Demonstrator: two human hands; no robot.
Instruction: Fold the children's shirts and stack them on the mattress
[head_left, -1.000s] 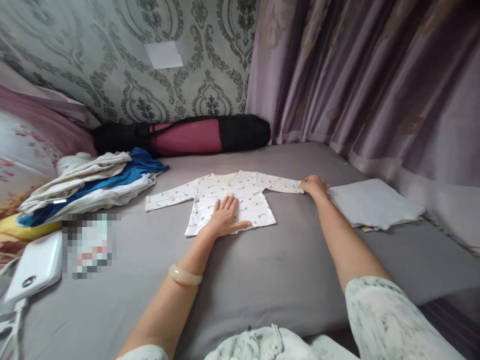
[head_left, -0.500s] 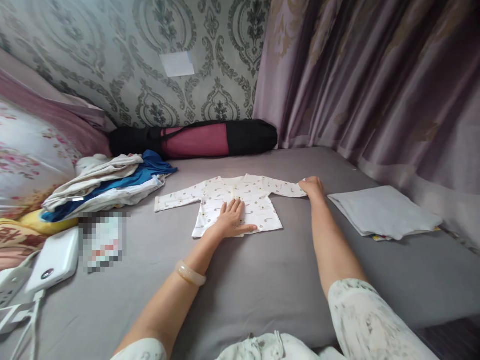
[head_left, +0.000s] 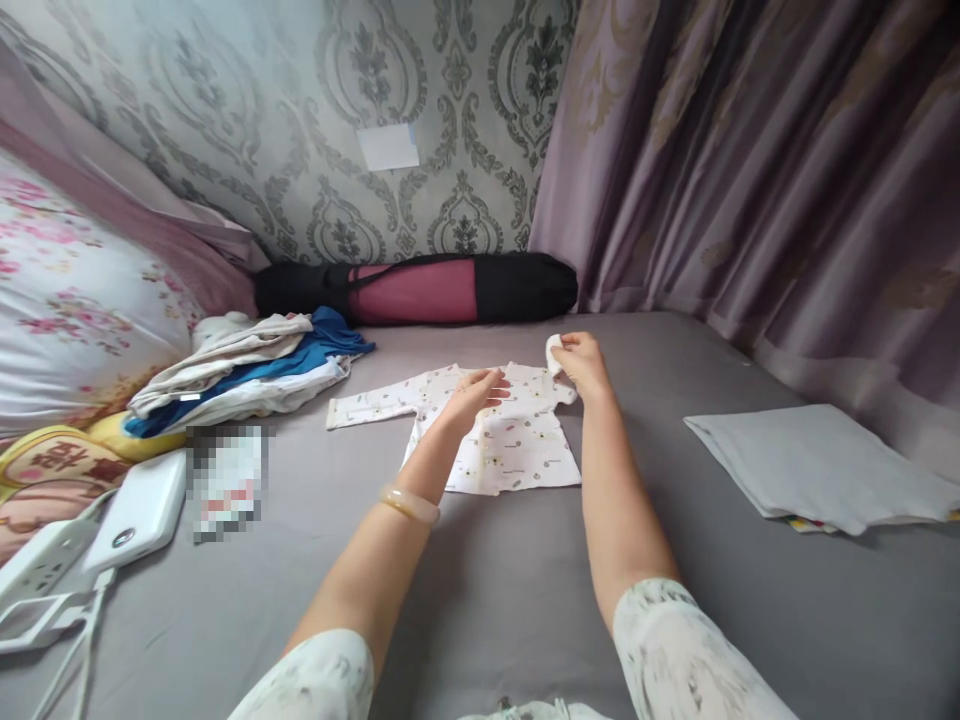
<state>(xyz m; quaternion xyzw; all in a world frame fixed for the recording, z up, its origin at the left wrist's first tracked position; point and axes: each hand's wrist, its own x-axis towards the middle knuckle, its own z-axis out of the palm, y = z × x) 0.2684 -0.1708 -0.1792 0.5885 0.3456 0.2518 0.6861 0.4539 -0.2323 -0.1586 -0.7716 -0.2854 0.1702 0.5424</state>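
One long bag point(head_left: 416, 293), right hand point(head_left: 587, 366) pinching shirt point(head_left: 517, 435)

small long-sleeved shirt point(head_left: 517, 440) | white, tiny scattered prints | body spread flat, neckline toward long bag point(head_left: 412, 292) | lies on the bag's near side, apart from it | one sleeve stretched out, other bent, cuff raised

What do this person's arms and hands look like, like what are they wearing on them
The left hand and right hand are gloveless. The left sleeve and right sleeve are off-white with blotchy grey-green markings, ending around the elbows. A smooth, pale cream bangle circles the left forearm; none shows on the right.
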